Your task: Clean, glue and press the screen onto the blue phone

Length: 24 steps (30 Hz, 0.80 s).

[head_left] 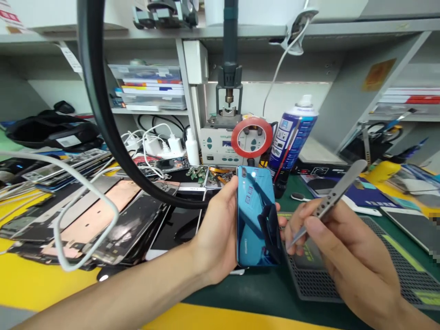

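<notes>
My left hand [220,224] is wrapped round a glossy blue smartphone [252,201], held upright with its back towards me. Dark reflections cross the phone's shiny back, and its camera is at the upper left corner. On the right, my right hand [347,247] grips a pair of metal tweezers [338,190] with a row of holes. Their narrow tip points down and left, beside the phone's lower right side. Some of the right fingertips are close to the phone's edge; whether they touch it I cannot tell.
Stacked phone parts [117,215] and a white cable [85,183] lie left. A black ring-shaped frame [96,91] arches in front. Behind the phone stand a red tape roll [235,137], a spray can [292,133] and a control box [216,144]. A grey perforated mat [316,279] lies right.
</notes>
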### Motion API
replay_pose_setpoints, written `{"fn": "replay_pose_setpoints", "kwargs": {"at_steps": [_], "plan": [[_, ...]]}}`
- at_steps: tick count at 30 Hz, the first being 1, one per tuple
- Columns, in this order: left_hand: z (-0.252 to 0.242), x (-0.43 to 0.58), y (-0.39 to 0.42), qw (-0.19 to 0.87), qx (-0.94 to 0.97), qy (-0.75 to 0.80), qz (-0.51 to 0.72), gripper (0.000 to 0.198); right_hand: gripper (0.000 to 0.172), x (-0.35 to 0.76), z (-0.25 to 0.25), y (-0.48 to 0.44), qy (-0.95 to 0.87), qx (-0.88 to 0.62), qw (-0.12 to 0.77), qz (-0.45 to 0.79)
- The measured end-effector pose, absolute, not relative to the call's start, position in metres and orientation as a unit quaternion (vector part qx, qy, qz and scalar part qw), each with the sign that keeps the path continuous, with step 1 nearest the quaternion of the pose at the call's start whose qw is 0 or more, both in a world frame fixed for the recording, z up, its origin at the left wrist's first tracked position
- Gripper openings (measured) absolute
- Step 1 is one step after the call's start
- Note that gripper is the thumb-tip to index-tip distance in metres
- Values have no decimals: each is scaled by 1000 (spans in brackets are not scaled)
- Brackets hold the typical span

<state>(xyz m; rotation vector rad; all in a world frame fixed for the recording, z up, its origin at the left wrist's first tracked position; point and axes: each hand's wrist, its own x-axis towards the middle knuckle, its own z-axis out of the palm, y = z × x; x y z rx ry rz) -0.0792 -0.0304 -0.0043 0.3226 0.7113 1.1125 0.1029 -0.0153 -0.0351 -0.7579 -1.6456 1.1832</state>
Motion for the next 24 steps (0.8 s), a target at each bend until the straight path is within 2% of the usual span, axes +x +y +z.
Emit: {"fn": "replay_pose_setpoints", "kwargs": {"at_steps": [17, 24], "plan": [[-3, -84, -32, 800, 160, 284, 504, 62, 17, 103, -35, -14, -670, -355, 489, 431], [-1, -89, -34, 810, 213, 275, 472, 78, 20, 101, -30, -10, -631, -364, 527, 437]]}}
